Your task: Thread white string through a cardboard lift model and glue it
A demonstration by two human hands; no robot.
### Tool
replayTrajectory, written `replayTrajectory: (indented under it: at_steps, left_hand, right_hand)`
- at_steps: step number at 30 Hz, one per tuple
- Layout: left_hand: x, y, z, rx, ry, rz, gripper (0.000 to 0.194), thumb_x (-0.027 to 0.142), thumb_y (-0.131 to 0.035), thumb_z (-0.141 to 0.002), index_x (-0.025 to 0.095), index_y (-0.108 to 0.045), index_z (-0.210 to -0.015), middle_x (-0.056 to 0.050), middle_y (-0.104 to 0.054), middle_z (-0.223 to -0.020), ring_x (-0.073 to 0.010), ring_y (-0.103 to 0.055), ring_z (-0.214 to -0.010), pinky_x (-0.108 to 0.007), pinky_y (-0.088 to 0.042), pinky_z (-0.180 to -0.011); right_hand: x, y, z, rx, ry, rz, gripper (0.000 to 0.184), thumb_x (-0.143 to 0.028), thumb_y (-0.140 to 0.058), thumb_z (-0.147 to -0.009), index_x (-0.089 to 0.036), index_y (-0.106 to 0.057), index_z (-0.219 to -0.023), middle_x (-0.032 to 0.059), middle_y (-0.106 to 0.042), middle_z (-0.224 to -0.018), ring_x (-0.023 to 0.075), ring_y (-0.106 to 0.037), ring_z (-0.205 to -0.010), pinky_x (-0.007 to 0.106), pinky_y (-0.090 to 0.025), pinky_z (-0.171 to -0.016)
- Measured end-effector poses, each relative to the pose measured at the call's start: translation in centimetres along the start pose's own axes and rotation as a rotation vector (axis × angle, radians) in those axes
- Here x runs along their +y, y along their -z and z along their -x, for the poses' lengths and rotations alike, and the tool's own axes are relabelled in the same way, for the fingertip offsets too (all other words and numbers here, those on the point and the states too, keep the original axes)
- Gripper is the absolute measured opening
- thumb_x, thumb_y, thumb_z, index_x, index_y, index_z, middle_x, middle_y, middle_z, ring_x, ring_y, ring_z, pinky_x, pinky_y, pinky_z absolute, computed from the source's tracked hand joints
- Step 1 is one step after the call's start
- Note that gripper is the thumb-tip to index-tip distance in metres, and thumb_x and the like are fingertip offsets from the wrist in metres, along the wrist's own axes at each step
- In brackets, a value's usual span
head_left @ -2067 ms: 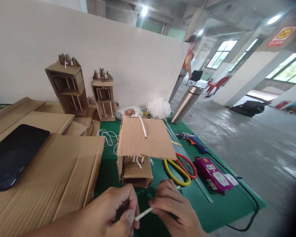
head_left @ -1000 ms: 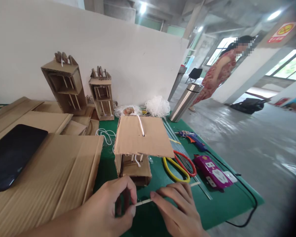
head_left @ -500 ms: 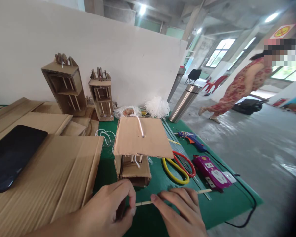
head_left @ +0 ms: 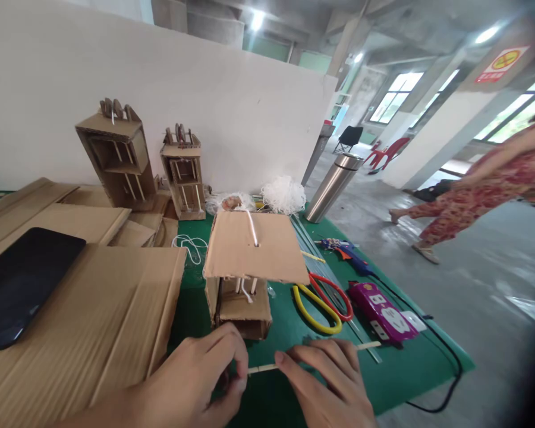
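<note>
A thin pale wooden stick (head_left: 263,369) runs between my two hands, low over the green tabletop. My left hand (head_left: 209,374) pinches its left end between thumb and fingertips. My right hand (head_left: 327,377) lies along its other part with the fingers closed over it, and the stick's far end comes out to the right past the knuckles. Just beyond my hands stands a cardboard box model (head_left: 256,246) with a flat top panel. A white cord passes through a hole in that panel, and short sticks stand inside the box.
Cardboard sheets and a black phone (head_left: 29,285) lie at left; two taller cardboard models (head_left: 116,154) stand behind. To the right are yellow-and-red-handled scissors (head_left: 318,309), a blue glue gun (head_left: 348,252), a purple power strip (head_left: 383,312) and a steel flask (head_left: 334,187). A person (head_left: 485,184) walks beyond the table.
Both hands have turned the stick from a slant to nearly level, and my right hand's fingers have stretched along it. The person in the background has walked to the right.
</note>
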State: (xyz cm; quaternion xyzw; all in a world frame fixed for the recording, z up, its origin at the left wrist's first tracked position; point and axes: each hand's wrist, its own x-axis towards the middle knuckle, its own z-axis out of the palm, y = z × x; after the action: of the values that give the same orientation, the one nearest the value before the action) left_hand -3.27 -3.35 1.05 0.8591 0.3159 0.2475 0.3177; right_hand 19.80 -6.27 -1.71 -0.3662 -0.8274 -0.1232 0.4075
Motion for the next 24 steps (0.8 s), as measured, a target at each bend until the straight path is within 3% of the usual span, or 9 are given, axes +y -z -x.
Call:
replayTrajectory:
  at_steps: [12,19,24]
  left_hand:
    - [-0.19,-0.78,0.29,0.146,-0.197,-0.195,0.028,0.003,-0.041,-0.076,0.026,-0.036,-0.090,0.005,-0.057,-0.079,-0.0106,-0.058,-0.058,-0.020,-0.040,-0.052]
    - [0.22,-0.75,0.50,0.202,-0.133,-0.171,0.033,0.003,-0.044,-0.078,0.028,-0.034,-0.098,0.004,-0.061,-0.084,-0.0124,-0.062,-0.060,-0.021,-0.044,-0.055]
    - [0.49,-0.65,0.63,0.193,-0.127,-0.165,0.032,0.003,-0.044,-0.079,0.028,-0.035,-0.097,0.004,-0.061,-0.083,-0.0127,-0.061,-0.059,-0.022,-0.044,-0.054]
  right_hand:
    - [-0.61,0.60,-0.12,0.035,-0.050,0.019,0.029,0.002,-0.053,-0.088,-0.018,-0.073,-0.094,0.0043,-0.070,-0.075,0.0171,-0.059,-0.071,0.034,-0.037,-0.068]
    - [-0.53,0.69,-0.57,0.029,-0.054,-0.004,0.027,0.001,-0.052,-0.089,-0.017,-0.072,-0.094,0.0042,-0.069,-0.074,0.0169,-0.058,-0.070,0.033,-0.036,-0.066]
    - [-0.32,0.74,-0.71,-0.002,0.019,-0.014,0.028,0.003,-0.053,-0.086,-0.015,-0.072,-0.096,0.0046,-0.070,-0.075,0.0163,-0.058,-0.069,0.032,-0.035,-0.064]
